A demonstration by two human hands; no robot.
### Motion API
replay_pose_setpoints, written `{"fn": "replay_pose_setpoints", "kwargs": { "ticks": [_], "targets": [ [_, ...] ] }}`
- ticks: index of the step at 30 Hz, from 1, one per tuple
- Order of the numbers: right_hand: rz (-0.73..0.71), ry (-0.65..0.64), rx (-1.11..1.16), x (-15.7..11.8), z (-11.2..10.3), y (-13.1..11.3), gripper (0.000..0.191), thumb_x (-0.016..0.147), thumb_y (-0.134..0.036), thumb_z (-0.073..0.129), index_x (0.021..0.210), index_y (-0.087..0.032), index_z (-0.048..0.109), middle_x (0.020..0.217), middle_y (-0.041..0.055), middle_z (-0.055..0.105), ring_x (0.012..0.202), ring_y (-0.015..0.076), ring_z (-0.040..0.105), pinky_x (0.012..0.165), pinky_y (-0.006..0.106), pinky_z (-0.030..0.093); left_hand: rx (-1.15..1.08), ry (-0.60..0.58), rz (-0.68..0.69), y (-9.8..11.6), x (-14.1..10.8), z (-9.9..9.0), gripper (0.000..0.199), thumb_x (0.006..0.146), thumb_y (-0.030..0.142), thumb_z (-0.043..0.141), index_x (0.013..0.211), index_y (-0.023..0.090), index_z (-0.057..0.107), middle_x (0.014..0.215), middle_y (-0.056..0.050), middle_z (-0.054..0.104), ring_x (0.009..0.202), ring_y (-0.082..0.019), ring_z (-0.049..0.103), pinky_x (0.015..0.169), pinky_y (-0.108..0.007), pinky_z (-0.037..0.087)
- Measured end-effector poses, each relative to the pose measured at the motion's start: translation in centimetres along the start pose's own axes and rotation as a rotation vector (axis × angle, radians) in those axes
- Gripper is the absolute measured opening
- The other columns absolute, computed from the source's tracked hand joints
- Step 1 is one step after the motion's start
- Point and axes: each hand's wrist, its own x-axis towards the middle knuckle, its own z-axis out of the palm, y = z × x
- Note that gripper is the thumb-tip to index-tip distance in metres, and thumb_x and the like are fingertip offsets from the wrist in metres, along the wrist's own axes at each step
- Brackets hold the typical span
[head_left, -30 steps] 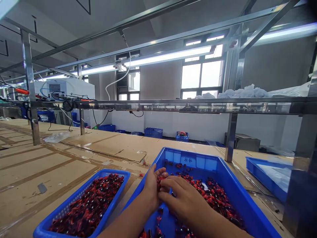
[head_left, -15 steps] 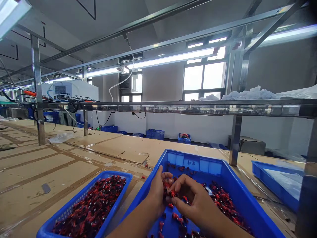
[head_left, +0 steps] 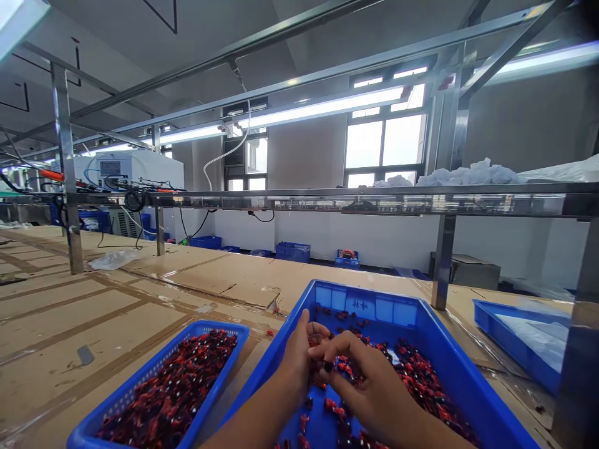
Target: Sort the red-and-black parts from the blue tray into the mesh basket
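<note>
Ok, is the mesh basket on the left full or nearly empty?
Full: the blue mesh basket is heaped with small red-and-black parts right up to its rim.

The blue plastic tray (head_left: pixel 390 312) bears two blurred characters (head_left: pixel 359 304), perhaps 林林.

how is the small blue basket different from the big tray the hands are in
The small blue basket has mesh walls, the larger blue tray solid ones. The basket is heaped with red-and-black pieces; the tray's lie thinner, its floor showing. Both are blue plastic holding similar pieces.
</note>
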Motion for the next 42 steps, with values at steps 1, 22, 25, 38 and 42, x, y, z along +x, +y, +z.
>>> {"fn": "replay_pose_setpoints", "kwargs": {
  "ticks": [1,22,25,38,42],
  "targets": [
    [-0.018,-0.004,-0.041,0.0,0.0,0.0,0.013,0.083,-0.013,0.061,0.088,-0.023,0.055,0.100,0.0041,0.070,0.097,0.0201,0.066,0.086,0.033,0.052,-0.006,0.008,0.010,0.0,0.1,0.1,0.059,0.084,0.071,0.037,0.066,0.017,0.055,0.049,0.005,0.040,0.038,-0.008,0.034,0.040,-0.020,0.020],
    [0.063,-0.048,-0.261,0.3,0.3,-0.1,0.030,0.070,-0.011,0.061,0.097,-0.024,0.064,0.088,0.0002,0.068,0.077,0.0174,0.060,0.071,0.027,0.043,0.023,-0.206,0.074,0.7,-1.8,1.0,0.078,0.079,0.083,0.022,0.073,0.014,0.059,0.050,0.003,0.041,0.036,-0.006,0.030,0.039,-0.019,0.019],
    [0.072,-0.047,-0.314,0.2,0.7,0.1,0.027,0.071,-0.012,0.063,0.095,-0.024,0.065,0.085,0.0003,0.069,0.075,0.0176,0.062,0.068,0.026,0.043,0.050,-0.225,0.086,0.6,-2.0,1.1,0.080,0.077,0.085,0.026,0.075,0.013,0.061,0.052,0.003,0.043,0.037,-0.006,0.033,0.040,-0.018,0.020],
    [-0.088,0.018,-0.422,-0.2,0.6,0.1,0.022,0.070,-0.005,0.051,0.083,-0.022,0.047,0.074,-0.0032,0.056,0.062,0.0119,0.051,0.057,0.022,0.036,0.014,-0.183,-0.032,-0.1,-1.8,1.7,0.062,0.086,0.068,0.034,0.065,0.015,0.057,0.049,-0.002,0.047,0.040,-0.010,0.039,0.041,-0.020,0.025],
    [-0.017,0.015,-0.351,0.0,0.2,-0.3,0.024,0.070,-0.003,0.050,0.085,-0.023,0.046,0.069,-0.0049,0.053,0.058,0.0112,0.048,0.054,0.022,0.033,0.066,-0.179,-0.142,-0.5,-1.5,1.6,0.037,0.083,0.038,0.042,0.052,0.018,0.046,0.043,-0.002,0.043,0.039,-0.012,0.038,0.041,-0.022,0.027]
  ]
}}
